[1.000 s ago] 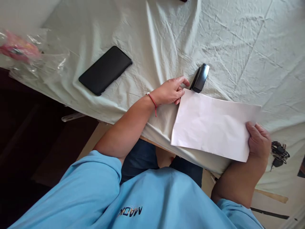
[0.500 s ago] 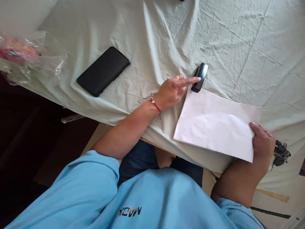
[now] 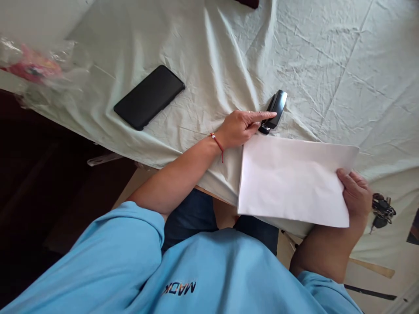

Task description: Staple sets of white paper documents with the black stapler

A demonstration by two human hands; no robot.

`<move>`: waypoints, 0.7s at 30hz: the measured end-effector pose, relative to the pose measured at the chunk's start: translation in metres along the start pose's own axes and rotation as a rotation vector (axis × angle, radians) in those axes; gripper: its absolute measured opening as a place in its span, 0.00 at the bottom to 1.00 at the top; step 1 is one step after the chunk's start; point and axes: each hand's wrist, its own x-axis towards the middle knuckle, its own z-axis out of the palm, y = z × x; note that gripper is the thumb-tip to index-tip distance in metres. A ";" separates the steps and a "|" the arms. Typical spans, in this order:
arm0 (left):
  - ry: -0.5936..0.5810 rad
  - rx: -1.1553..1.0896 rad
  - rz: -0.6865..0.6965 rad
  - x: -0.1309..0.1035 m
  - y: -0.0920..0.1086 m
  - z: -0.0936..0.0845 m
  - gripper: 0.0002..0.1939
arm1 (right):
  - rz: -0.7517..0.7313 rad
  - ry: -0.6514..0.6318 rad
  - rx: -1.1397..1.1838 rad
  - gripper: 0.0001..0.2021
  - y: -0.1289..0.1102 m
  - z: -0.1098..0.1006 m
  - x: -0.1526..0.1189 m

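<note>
Black and glossy, a small stapler [image 3: 278, 109] lies tilted on the cloth, its front end toward me with the jaws a little apart. My left hand [image 3: 238, 128] is on it: the index finger stretches over its top, the thumb is near its front end and the other fingers are curled. White sheets of paper [image 3: 294, 181] lie just below the stapler, their near edge reaching past the table edge. The right side of the sheets is pinched in my right hand [image 3: 355, 192], thumb on top and fingers partly hidden.
A black phone [image 3: 149, 97] lies on the pale green cloth [image 3: 196, 87] at the left. Farther left is a clear plastic bag [image 3: 39, 69] with something pink inside. Keys [image 3: 382, 211] rest beside my right hand. A dark object [image 3: 249, 2] shows at the top edge.
The paper has turned slightly and its left end has moved toward me, away from the stapler. The stapler's jaws now show a gap. My right hand has shifted slightly left.
</note>
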 end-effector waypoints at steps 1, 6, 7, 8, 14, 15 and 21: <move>0.011 -0.032 -0.007 0.001 -0.002 -0.001 0.31 | -0.004 -0.024 0.039 0.30 0.000 0.003 -0.003; 0.099 -0.156 -0.111 0.006 -0.003 -0.008 0.27 | -0.214 0.085 0.239 0.29 0.007 0.022 -0.002; 0.112 -0.192 -0.144 0.006 -0.001 -0.010 0.25 | -0.254 0.109 0.279 0.29 0.009 0.026 0.001; 0.115 -0.228 -0.180 0.007 0.002 -0.012 0.26 | -0.284 0.127 0.312 0.29 0.011 0.029 0.004; -0.021 -0.387 -0.285 0.005 0.022 -0.023 0.46 | -0.370 0.155 0.328 0.30 0.018 0.037 0.020; -0.044 -0.396 -0.276 0.004 0.023 -0.023 0.45 | -0.372 0.158 0.327 0.30 0.018 0.039 0.020; -0.142 -0.463 -0.160 0.004 0.018 -0.023 0.47 | -0.387 0.172 0.331 0.27 0.016 0.045 0.017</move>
